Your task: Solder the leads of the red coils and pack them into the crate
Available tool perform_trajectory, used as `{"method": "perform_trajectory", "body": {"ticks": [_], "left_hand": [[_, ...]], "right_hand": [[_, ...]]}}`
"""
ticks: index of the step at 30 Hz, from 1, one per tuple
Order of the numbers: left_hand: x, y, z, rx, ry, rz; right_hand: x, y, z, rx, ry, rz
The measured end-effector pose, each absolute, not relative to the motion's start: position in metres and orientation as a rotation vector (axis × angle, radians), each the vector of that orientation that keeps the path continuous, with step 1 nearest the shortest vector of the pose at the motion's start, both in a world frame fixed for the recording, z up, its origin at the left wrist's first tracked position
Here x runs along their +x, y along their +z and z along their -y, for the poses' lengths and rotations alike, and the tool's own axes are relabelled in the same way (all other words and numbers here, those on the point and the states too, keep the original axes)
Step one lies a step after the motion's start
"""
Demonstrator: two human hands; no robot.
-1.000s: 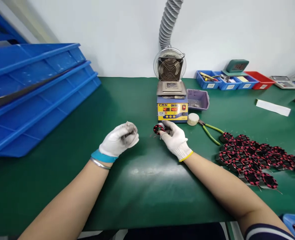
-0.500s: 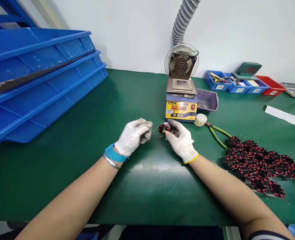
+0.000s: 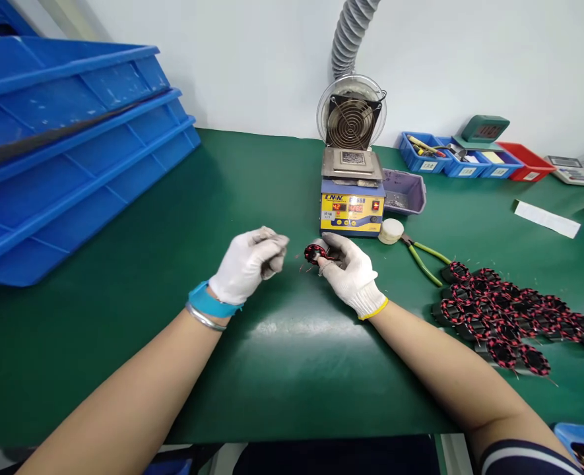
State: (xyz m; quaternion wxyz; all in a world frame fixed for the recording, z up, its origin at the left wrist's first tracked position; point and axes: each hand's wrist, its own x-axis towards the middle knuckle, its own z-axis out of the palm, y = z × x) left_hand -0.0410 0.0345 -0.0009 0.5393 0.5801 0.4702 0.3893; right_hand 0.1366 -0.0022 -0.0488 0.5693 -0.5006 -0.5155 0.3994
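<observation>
My right hand [image 3: 348,269], in a white glove, grips a small wire-wound motor stator [image 3: 315,253] with red and black windings. Thin wire ends stick out of the stator towards the left. Across a short gap from those wires is my left hand [image 3: 252,262], also gloved, with a blue wrist strap [image 3: 211,302]. Its thumb and fingers are pinched together; whether anything lies between them is too small to make out. Just behind the stator stands a yellow and blue solder pot [image 3: 352,214] with a lit red display.
Many similar stators [image 3: 504,323] stand grouped at right, near green-handled pliers [image 3: 423,264] and a round white container [image 3: 391,230]. Stacked blue crates [image 3: 84,165] fill the left. A purple tray [image 3: 404,191], small bins [image 3: 462,165] and a fume fan [image 3: 352,122] are behind.
The whole view has shifted slightly, so the scene sits further left and higher. My right hand keeps the stator, and my left hand stays pinched beside it. The solder pot's display digits differ.
</observation>
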Motion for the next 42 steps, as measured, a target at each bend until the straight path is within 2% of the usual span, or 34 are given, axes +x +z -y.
{"method": "perform_trajectory", "body": {"ticks": [2, 7, 15, 20, 28, 33, 42], "left_hand": [[-0.042, -0.001, -0.037, 1.443, 0.905, -1.135], [-0.028, -0.003, -0.026, 1.774, 0.603, -1.165], [-0.045, 0.004, -0.032, 1.499, 0.833, -1.116], [-0.025, -0.004, -0.024, 1.754, 0.540, -1.125], [-0.044, -0.007, -0.035, 1.550, 1.035, -1.156], [-0.036, -0.024, -0.039, 1.644, 0.926, -1.129], [-0.031, -0.037, -0.044, 1.618, 0.838, -1.101]], "right_hand": [[0.137, -0.048, 0.002, -1.190, 0.916, 1.202], [0.139, -0.049, 0.001, -1.204, 0.879, 1.239], [0.137, -0.047, 0.000, -1.203, 0.916, 1.172], [0.138, -0.047, 0.000, -1.221, 0.849, 1.219], [0.143, -0.037, 0.004, -1.237, 0.805, 1.216], [0.156, -0.001, -0.025, -1.335, 0.500, 1.403], [0.197, 0.103, -0.138, -1.897, -0.334, 1.971]]}}
